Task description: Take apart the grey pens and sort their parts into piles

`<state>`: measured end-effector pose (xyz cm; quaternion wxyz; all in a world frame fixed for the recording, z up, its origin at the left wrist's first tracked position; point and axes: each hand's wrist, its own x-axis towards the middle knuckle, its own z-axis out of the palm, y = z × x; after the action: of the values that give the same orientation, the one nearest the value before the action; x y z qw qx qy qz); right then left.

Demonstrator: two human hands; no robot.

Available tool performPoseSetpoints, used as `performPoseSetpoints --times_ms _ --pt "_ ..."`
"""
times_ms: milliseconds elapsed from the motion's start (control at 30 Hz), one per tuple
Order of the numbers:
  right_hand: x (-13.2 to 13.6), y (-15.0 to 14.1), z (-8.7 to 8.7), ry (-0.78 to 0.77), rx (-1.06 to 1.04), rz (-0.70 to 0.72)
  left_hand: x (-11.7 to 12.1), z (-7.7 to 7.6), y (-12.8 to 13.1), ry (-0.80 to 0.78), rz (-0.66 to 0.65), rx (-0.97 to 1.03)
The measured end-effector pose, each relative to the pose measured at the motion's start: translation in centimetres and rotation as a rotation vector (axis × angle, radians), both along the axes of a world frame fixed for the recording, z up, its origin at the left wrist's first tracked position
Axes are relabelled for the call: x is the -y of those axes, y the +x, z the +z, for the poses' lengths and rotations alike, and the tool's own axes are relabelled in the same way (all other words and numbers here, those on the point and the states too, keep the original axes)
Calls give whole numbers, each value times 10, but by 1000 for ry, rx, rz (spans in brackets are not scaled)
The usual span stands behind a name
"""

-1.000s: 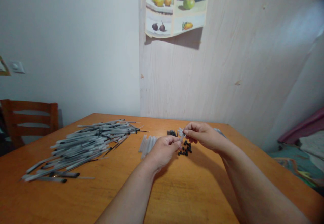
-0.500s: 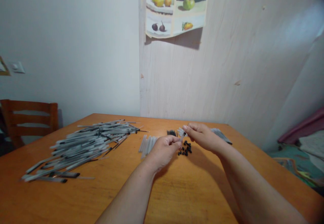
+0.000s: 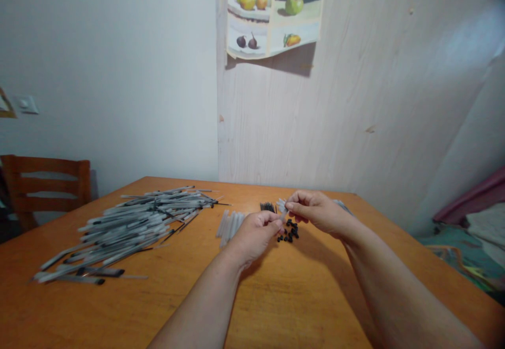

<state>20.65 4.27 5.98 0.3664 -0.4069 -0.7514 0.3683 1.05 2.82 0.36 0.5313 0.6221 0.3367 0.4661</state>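
Note:
My left hand [image 3: 258, 233] pinches a small translucent plastic tube [image 3: 283, 215] between thumb and fingers, above the table. My right hand [image 3: 313, 211] is closed at the tube's far end, its thumb and fingertips pressed together there. Whatever sits between those right fingertips is too small and hidden to make out. Just below the hands lie several small black plugs [image 3: 291, 232]. Behind the left hand are a row of translucent tubes [image 3: 231, 225] and a bunch of thin black sticks [image 3: 268, 207]. Some pale pieces [image 3: 281, 203] lie behind the tube, partly covered.
A large heap of grey tubes with black ends [image 3: 145, 223] spreads over the left of the wooden table [image 3: 276, 296]. More grey tubes [image 3: 344, 207] lie behind my right hand, mostly hidden. A wooden chair [image 3: 51, 186] stands at the left.
My right hand has shifted slightly right and its fingers have curled more. The dark end seen at its fingertips no longer shows. My left hand stays nearly still with the tube.

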Motion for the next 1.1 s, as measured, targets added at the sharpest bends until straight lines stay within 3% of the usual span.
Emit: performPoseSetpoints --times_ms 200,533,633,833,967,1100 --pt "2 -7 -1 10 30 -95 3 5 1 77 129 -94" --pt "-4 -15 -11 32 101 -220 -1 2 -4 379 293 -372" --pt "-3 -17 -10 35 94 -225 0 3 -4 403 322 -329" --pt "-7 -9 -5 -11 -61 -190 -4 -1 -2 316 291 -186" --pt "-33 18 -21 29 -169 -442 -7 1 -2 181 334 -54" --pt "-59 44 -56 99 70 -712 -7 6 -2 -11 374 153"
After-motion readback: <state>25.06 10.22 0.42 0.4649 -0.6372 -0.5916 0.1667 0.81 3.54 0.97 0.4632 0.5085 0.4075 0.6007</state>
